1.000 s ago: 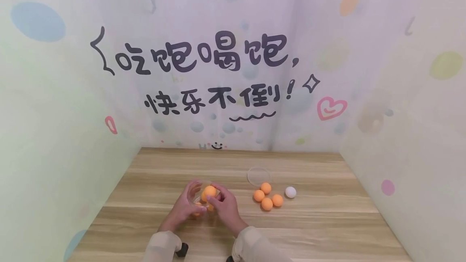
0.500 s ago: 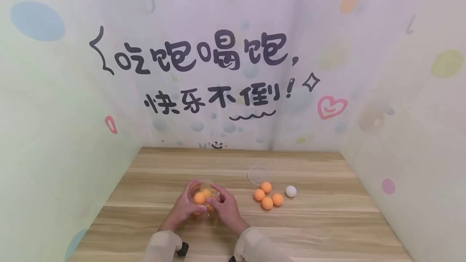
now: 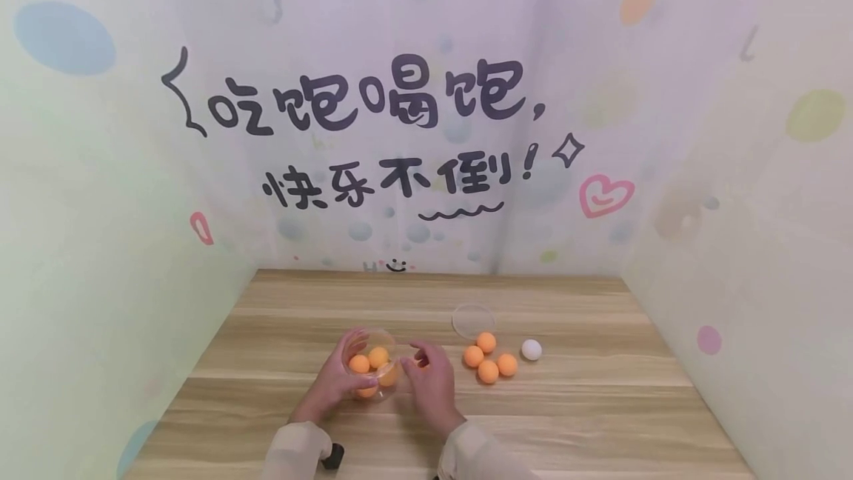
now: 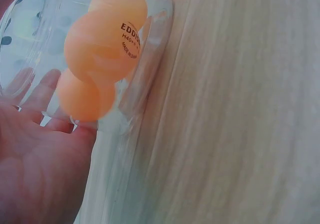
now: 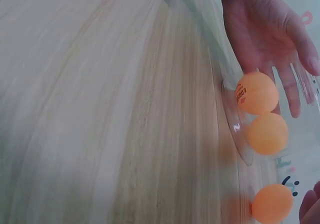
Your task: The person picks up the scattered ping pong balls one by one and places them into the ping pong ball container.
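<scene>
- The clear jar stands on the counter in front of the person, mouth up, long axis looking upright.
- 4 orange balls show inside the jar, low down; 1 carries dark print in the left wrist view.
- The left hand holds the jar from the left, fingers curled behind its wall and thumb across the near side.
- A loose ball rests on the counter just right of the jar, outside it, mostly hidden behind the right hand in the head view.
- The right hand is the nearer to that ball, which lies at its fingers on the far side; the jar's mouth is to its left. Its fingers bend loosely, thumb apart, with no grip on the ball that I can see; whether they touch is unclear.
- Further right, 4 more balls sit clustered, with a white ball to their right.
- Behind the cluster, a clear lid lies flat.
- Beyond the counter rises a wall with dark writing.
</scene>
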`<state>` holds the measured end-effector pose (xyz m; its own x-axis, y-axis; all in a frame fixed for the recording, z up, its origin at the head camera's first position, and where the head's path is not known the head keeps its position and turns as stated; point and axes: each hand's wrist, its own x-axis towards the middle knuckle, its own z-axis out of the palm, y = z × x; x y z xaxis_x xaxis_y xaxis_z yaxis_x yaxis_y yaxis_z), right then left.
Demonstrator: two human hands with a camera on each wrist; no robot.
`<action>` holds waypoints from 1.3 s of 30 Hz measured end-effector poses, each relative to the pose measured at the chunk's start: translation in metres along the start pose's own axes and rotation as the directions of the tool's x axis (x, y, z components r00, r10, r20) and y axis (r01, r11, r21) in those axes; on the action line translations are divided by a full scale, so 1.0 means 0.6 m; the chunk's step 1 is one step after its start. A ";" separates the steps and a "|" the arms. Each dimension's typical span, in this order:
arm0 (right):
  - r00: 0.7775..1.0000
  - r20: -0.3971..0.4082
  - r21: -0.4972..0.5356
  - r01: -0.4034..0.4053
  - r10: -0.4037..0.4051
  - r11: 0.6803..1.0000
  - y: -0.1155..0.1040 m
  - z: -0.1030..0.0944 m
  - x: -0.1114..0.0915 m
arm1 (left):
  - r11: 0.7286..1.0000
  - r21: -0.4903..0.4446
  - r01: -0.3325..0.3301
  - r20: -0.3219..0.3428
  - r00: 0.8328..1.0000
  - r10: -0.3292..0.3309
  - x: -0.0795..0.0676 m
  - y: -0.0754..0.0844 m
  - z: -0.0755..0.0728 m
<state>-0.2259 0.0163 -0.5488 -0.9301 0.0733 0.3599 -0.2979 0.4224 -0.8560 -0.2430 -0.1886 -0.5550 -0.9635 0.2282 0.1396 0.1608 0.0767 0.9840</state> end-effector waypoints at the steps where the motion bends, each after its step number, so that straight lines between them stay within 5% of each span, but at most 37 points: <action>1: 1.000 -0.023 -0.018 0.003 -0.003 1.000 0.002 -0.001 0.000 | 1.000 -0.005 0.000 0.002 1.000 0.000 0.000 0.000 0.000; 10: 0.995 -0.097 -0.123 -0.022 0.010 0.992 0.017 -0.005 -0.002 | 1.000 -0.018 -0.012 0.018 1.000 0.012 0.001 -0.004 -0.004; 29: 0.993 0.102 -0.183 -0.033 0.053 0.983 0.044 -0.004 -0.010 | 1.000 -0.003 0.003 -0.008 1.000 -0.003 0.002 -0.005 0.002; 39: 0.990 0.143 -0.211 0.007 0.023 0.978 0.054 -0.004 -0.011 | 1.000 -0.013 -0.006 0.003 1.000 0.006 -0.001 -0.002 0.000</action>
<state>-0.2288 0.0315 -0.5783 -0.9580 -0.0465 0.2831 -0.2527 0.6039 -0.7560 -0.2424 -0.1890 -0.5560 -0.9619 0.2312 0.1456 0.1640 0.0627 0.9845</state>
